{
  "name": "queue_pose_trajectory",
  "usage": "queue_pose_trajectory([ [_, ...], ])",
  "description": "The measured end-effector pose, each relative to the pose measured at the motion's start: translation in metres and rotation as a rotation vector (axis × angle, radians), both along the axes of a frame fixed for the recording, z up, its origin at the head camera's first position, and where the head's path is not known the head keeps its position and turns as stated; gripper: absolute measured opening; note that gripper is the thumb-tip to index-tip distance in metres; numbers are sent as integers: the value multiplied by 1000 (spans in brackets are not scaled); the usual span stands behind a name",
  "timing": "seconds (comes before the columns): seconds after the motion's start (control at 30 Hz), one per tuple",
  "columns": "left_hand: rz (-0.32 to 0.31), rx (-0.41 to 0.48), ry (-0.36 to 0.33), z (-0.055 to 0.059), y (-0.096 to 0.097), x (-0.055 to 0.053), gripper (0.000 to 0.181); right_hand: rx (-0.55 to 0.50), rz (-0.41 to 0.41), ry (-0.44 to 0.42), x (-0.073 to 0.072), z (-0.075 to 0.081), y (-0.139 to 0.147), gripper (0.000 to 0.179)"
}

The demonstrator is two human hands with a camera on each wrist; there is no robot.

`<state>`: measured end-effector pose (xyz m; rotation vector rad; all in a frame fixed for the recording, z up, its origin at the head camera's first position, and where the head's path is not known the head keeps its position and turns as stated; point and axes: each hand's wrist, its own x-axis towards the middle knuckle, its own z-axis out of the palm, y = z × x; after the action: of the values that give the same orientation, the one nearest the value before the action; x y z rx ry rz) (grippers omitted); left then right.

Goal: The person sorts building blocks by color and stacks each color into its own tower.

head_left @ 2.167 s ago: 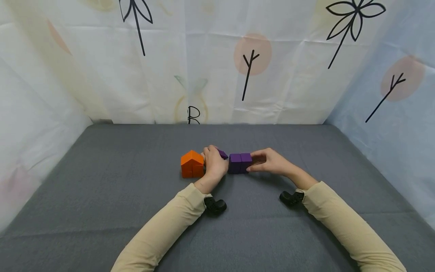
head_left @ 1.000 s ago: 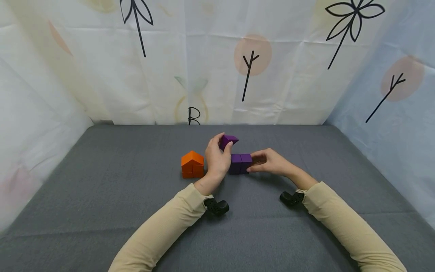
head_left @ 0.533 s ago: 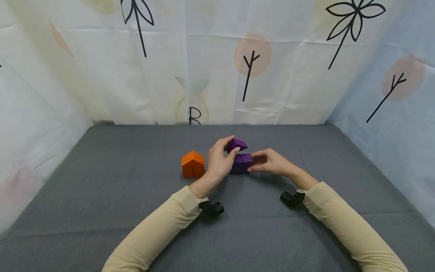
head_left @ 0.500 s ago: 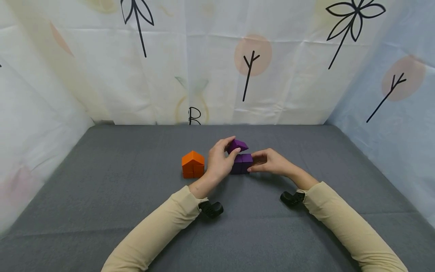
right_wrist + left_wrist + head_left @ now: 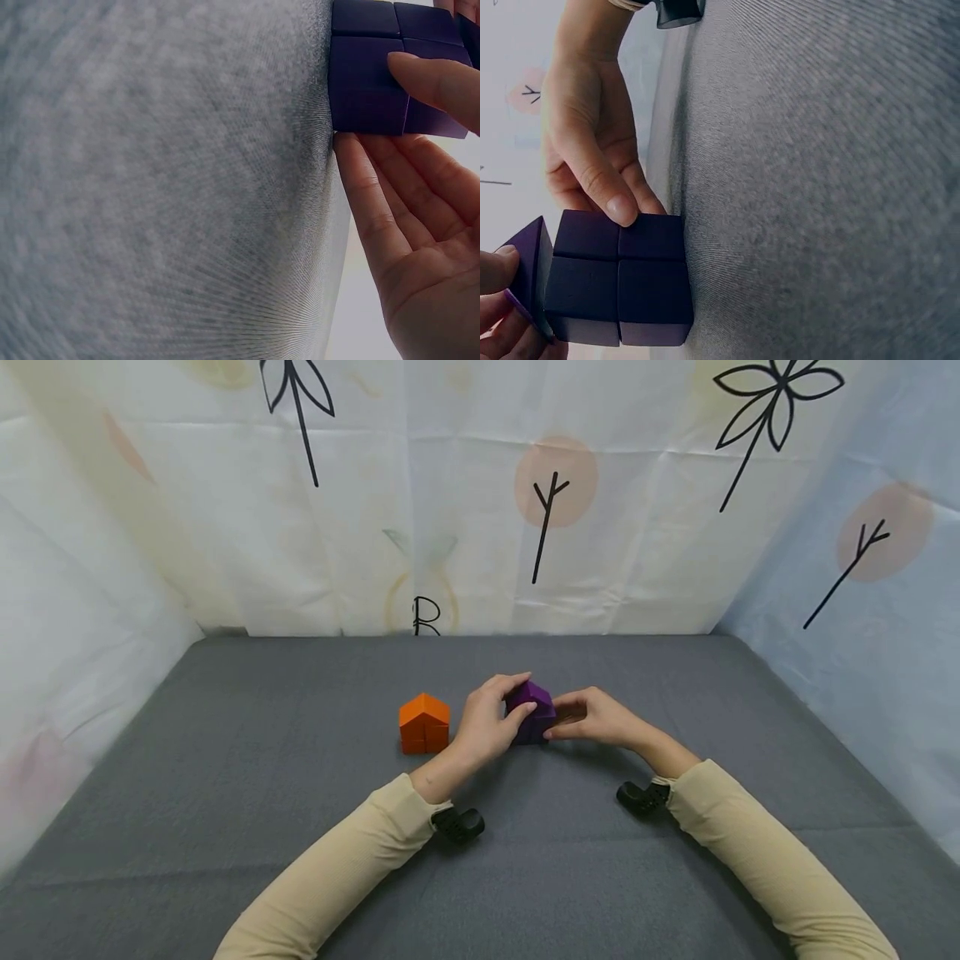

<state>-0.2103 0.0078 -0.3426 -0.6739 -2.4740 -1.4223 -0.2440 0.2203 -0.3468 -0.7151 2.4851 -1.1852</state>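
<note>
My left hand point(image 5: 484, 720) pinches a purple triangular block point(image 5: 529, 692) between thumb and fingers, holding it right over a two-by-two stack of purple cubes point(image 5: 534, 732). In the left wrist view, the triangular block point(image 5: 529, 259) lies close along the stack's top side, a little tilted against it. My right hand point(image 5: 596, 718) steadies the stack from the right. Its thumb presses the front face of the purple cubes point(image 5: 367, 82) in the right wrist view, and its longer fingers lie along their side. Part of the stack is hidden behind my left thumb in the head view.
An orange block house point(image 5: 424, 725) with a peaked top stands left of my left hand. Grey cloth point(image 5: 300, 793) covers the table. Patterned white fabric point(image 5: 465, 510) hangs behind it and at both sides. A dark wrist camera point(image 5: 457, 825) sits at each cuff.
My left hand has lifted the purple triangular block from beside the orange house, carried it right, and lowered it onto or close over the cubes. My right hand has stayed at the stack.
</note>
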Motion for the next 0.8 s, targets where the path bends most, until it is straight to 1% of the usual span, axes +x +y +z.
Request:
queue_pose_trajectory([
  [0.17,-14,-37,24,-1,-3,0,41,4,7,5,-1,1,-3,41],
  [0.43,-26,-58,39,-2,-4,-1,42,-9,16,1,-1,3,-4,40],
  [0.63,-41,-83,25,0,-2,-2,43,-8,12,5,-1,2,-3,41],
  [0.8,-50,-97,5,-2,0,-1,45,-6,14,6,0,-2,0,40],
])
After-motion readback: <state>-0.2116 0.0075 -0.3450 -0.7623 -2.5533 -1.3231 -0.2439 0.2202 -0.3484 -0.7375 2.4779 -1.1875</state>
